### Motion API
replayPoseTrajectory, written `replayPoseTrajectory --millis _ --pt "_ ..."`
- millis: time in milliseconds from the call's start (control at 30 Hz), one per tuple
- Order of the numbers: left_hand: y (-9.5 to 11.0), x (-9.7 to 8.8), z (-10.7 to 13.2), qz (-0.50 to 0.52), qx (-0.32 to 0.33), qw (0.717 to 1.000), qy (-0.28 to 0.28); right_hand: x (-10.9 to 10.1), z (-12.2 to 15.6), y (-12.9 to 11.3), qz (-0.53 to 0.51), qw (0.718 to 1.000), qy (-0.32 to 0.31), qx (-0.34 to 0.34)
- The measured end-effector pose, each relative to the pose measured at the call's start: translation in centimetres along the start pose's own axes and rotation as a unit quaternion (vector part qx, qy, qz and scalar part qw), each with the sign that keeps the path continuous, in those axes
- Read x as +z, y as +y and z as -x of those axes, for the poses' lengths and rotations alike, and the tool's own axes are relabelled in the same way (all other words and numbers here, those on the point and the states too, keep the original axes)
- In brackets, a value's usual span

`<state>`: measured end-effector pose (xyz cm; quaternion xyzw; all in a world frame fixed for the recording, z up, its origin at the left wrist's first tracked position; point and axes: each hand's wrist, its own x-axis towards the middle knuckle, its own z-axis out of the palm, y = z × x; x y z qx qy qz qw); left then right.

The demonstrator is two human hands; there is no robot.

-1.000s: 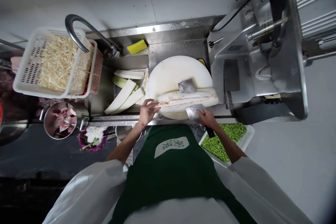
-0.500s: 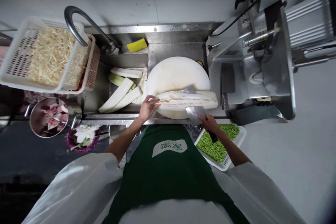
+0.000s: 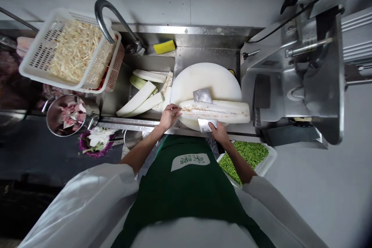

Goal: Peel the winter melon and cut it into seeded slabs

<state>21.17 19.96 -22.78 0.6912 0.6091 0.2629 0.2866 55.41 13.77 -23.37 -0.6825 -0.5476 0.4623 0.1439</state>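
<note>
A long, pale peeled gourd (image 3: 232, 111), its seedy core facing up, lies across the front of a round white cutting board (image 3: 213, 76). At its left end, my left hand (image 3: 171, 117) is closed on the tip. My right hand (image 3: 221, 133) grips the dark handle of a cleaver (image 3: 207, 125). The blade shows on both sides of the gourd, near and far, while its middle is hidden by the gourd. In the sink to the left lie several peeled gourd pieces (image 3: 135, 99).
A faucet (image 3: 112, 17) and a white basket of bean sprouts (image 3: 74, 48) stand left, above a pot of meat pieces (image 3: 72, 116). A yellow sponge (image 3: 164, 47) lies behind. A slicer (image 3: 328, 85) and another cleaver (image 3: 262, 91) are right. Chopped greens fill a tray (image 3: 270, 161).
The cleaver and my right hand have moved left along the gourd, and more of the blade shows on its far side. My left hand keeps hold of the left end. The view has shifted.
</note>
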Motion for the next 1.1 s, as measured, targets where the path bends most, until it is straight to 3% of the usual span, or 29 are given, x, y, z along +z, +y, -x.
replayPoseTrajectory --millis 200,467,567,767,967,1100 --pt "-0.2 -0.3 0.3 -0.007 -0.001 1.000 0.016 0.3 0.7 0.0 0.052 0.998 -0.008 -0.021" --pt "0.0 -0.8 0.2 -0.004 0.001 1.000 -0.003 2.2 -0.1 -1.8 0.036 0.998 -0.003 -0.042" --pt "0.1 -1.1 0.2 -0.009 0.006 1.000 -0.016 2.3 0.2 -1.8 0.052 0.998 -0.009 -0.033" --pt "0.4 -1.7 -0.2 -0.045 0.025 0.997 -0.060 4.7 -0.4 -4.8 0.036 0.998 -0.036 -0.024" --pt "0.4 -1.7 -0.4 -0.079 0.070 0.990 -0.088 4.4 0.8 -4.2 0.113 0.993 -0.032 -0.015" --pt "0.3 -1.5 -0.7 -0.096 0.082 0.986 -0.110 6.8 -0.4 -6.6 0.104 0.994 -0.029 -0.013"
